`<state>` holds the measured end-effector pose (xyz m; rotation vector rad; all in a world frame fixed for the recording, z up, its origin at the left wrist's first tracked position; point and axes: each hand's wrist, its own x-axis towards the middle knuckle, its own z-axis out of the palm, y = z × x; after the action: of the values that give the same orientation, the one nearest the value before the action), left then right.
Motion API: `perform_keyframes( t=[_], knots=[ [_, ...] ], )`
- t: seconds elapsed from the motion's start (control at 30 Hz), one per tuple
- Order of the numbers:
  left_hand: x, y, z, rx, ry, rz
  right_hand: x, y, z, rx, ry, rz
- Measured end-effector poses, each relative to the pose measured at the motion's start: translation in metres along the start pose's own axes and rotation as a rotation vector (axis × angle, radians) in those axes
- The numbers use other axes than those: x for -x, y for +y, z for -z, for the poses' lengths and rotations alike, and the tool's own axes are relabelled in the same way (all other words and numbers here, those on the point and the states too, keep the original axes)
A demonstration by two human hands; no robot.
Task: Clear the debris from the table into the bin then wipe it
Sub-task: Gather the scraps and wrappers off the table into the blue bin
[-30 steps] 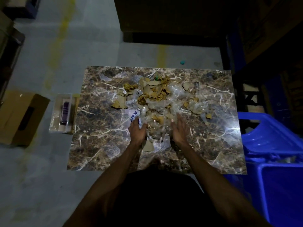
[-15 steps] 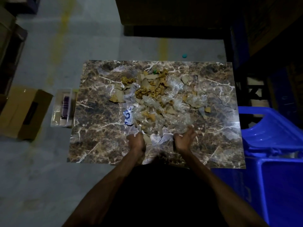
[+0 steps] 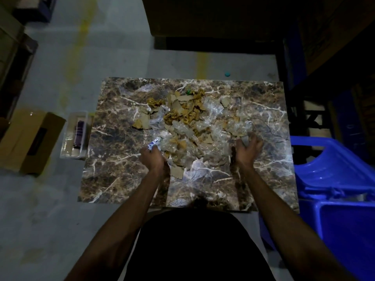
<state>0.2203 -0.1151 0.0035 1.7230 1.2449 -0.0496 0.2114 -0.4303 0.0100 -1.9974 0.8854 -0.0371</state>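
Debris (image 3: 188,126) lies heaped on the middle of the marble-patterned table (image 3: 113,159): torn cardboard scraps, crumpled brown paper and clear plastic. My left hand (image 3: 152,159) is at the pile's near left edge, its fingers curled over a blue-and-white wrapper (image 3: 154,142). At the pile's right edge my right hand (image 3: 246,149) is cupped, with a grey scrap of plastic (image 3: 245,139) between thumb and fingers. The blue plastic bin (image 3: 343,230) stands on the floor just right of the table, near me.
On the floor to the left are a cardboard box (image 3: 26,138) and a clear tray (image 3: 75,136) holding a purple item, the tray against the table's edge. A teal cap (image 3: 227,74) lies beyond the table. Dark furniture (image 3: 203,21) stands behind.
Both hands have moved apart from the pile's near edge, the left up to the wrapper and the right out to the pile's right side.
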Motion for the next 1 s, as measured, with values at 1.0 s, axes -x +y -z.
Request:
perform_keyframes(
  t=[1.0],
  knots=[
    [-0.110, 0.050, 0.001, -0.328, -0.337, -0.370, -0.074, 0.004, -0.039, 0.258, -0.172, -0.166]
  ],
)
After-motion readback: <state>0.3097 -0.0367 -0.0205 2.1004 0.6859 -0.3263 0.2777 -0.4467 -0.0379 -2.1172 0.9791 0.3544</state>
